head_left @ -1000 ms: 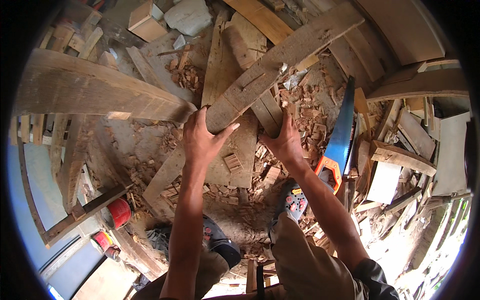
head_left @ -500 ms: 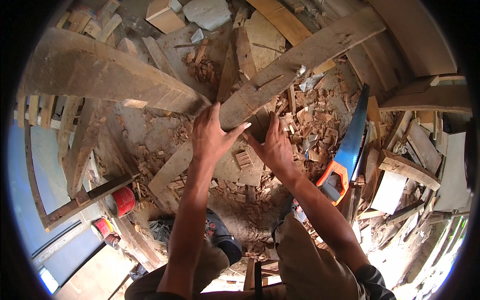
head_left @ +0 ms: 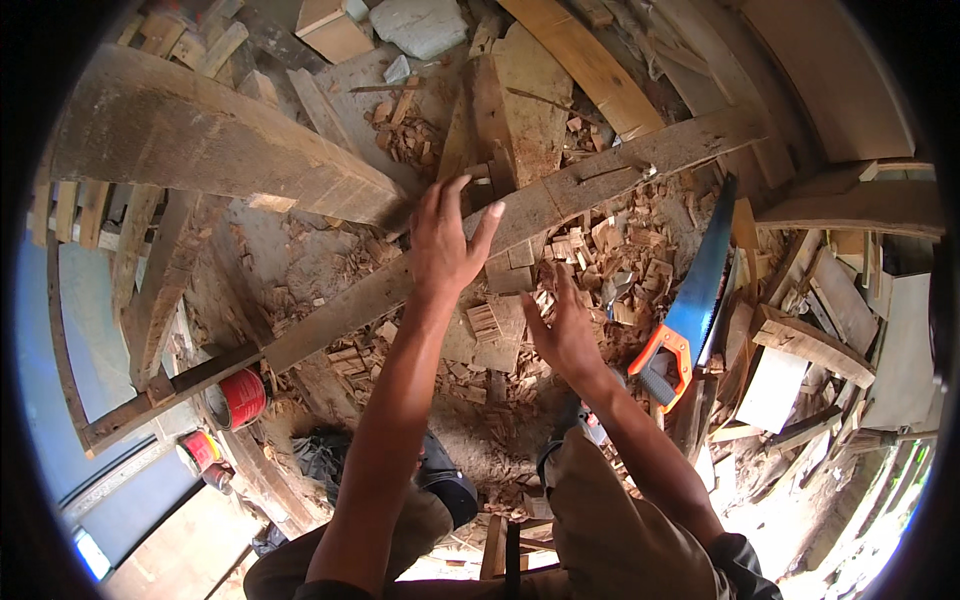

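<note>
A long, weathered plank (head_left: 560, 195) slants from the upper right towards the lower left, passing beneath my left hand (head_left: 447, 245). That hand is open, its thumb apart from the fingers; whether it touches the plank is hard to tell. My right hand (head_left: 567, 335) hovers on the near side of the plank, fingers spread and empty, above the wood chips (head_left: 620, 260). Left of my left hand stands a thick wooden beam (head_left: 230, 145), its narrow end close to my fingers. To my right leans a handsaw (head_left: 690, 310) with a blue blade and an orange and grey handle.
Red cans (head_left: 240, 398) stand at the left beside a wooden frame (head_left: 170, 395). Boards and offcuts (head_left: 815, 345) are piled along the right. A grey stone (head_left: 418, 28) lies at the far side, near a wooden block (head_left: 333, 30). My legs are close below.
The plank has swung to a flatter slant, and wood now runs on left of my left hand. My left hand rose slightly rightward; the right drew back from the plank, nearer to me.
</note>
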Motion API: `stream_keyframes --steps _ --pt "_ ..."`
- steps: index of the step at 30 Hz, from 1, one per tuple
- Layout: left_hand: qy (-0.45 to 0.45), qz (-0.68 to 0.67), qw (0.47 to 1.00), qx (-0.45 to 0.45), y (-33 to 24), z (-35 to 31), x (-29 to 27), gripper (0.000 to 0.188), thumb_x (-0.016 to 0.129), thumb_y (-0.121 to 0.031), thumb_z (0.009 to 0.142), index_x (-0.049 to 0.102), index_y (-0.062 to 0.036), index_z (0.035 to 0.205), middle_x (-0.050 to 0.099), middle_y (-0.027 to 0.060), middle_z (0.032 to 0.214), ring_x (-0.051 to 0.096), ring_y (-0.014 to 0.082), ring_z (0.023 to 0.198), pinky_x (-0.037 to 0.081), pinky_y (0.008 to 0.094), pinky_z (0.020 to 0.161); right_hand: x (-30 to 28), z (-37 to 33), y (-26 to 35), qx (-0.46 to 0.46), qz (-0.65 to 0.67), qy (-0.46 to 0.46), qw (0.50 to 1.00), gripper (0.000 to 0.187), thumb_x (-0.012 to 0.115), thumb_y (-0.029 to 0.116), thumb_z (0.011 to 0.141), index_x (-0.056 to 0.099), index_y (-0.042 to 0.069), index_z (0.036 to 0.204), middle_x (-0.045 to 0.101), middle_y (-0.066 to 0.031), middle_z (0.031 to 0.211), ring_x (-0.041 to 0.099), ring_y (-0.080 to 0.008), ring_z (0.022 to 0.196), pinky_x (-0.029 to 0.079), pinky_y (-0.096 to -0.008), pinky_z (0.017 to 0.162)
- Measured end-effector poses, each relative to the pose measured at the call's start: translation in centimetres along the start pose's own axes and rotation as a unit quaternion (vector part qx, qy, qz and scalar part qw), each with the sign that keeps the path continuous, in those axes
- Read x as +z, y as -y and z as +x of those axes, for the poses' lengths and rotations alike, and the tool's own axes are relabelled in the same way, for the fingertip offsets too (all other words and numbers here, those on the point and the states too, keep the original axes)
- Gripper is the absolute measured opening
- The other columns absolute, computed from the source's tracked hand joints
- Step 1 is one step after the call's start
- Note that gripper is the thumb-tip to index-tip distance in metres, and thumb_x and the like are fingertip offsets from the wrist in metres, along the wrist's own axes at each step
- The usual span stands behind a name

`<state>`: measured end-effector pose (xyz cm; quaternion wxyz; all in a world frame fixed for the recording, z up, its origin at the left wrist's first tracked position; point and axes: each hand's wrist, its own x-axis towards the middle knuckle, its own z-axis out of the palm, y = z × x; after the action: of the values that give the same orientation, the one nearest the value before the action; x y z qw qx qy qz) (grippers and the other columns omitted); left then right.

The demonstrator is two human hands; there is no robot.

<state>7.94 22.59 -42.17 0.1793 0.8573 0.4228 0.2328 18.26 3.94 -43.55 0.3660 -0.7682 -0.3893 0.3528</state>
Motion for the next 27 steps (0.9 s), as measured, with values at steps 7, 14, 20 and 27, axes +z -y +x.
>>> stream_keyframes --steps 7,14,20,27 --pt "-0.015 -0.011 1.000 0.006 2.2 -0.8 0.6 0.047 0.055 -0.047 0.099 0.058 -0.0021 0.113 0.065 0.0190 0.103 0.066 0.0390 0.090 0.054 0.0479 0.075 -7.1 -8.1 -6.1 -0.090 -0.172 -0.096 0.976 0.054 0.072 0.011 0.087 0.048 0.001 0.135 0.055 -0.0247 0.125 0.054 -0.0428 0.118 0.046 -0.0497 0.101" --pt "0.046 0.062 0.987 -0.140 0.5 -0.2 0.4 0.055 0.051 -0.050 0.099 0.069 0.0013 0.090 0.069 0.0275 0.088 0.066 0.0491 0.084 0.052 0.0544 0.076 -9.2 -13.1 -11.3 -0.039 -0.271 -0.102 0.956 0.067 0.080 0.017 0.079 0.046 0.005 0.136 0.051 -0.0203 0.127 0.050 -0.0406 0.121 0.040 -0.0500 0.104" --pt "0.130 0.084 0.957 -0.246 0.0 0.1 -0.2 0.077 0.038 -0.066 0.097 0.075 0.0011 0.089 0.070 0.0284 0.083 0.067 0.0490 0.087 0.052 0.0557 0.082 -9.3 -14.5 -13.7 -0.006 -0.321 -0.124 0.939 0.057 0.080 0.023 0.082 0.051 0.004 0.128 0.055 -0.0177 0.122 0.053 -0.0372 0.118 0.039 -0.0491 0.103" --pt "0.114 0.116 0.966 -0.199 -1.0 -2.7 0.3 0.072 0.045 -0.064 0.096 0.074 0.0001 0.082 0.070 0.0262 0.078 0.069 0.0443 0.076 0.056 0.0510 0.074 -12.5 -17.2 -13.5 -0.064 -0.031 -0.182 0.981 0.051 0.066 0.028 0.096 0.046 -0.003 0.132 0.053 -0.0196 0.121 0.056 -0.0304 0.103 0.046 -0.0418 0.088"
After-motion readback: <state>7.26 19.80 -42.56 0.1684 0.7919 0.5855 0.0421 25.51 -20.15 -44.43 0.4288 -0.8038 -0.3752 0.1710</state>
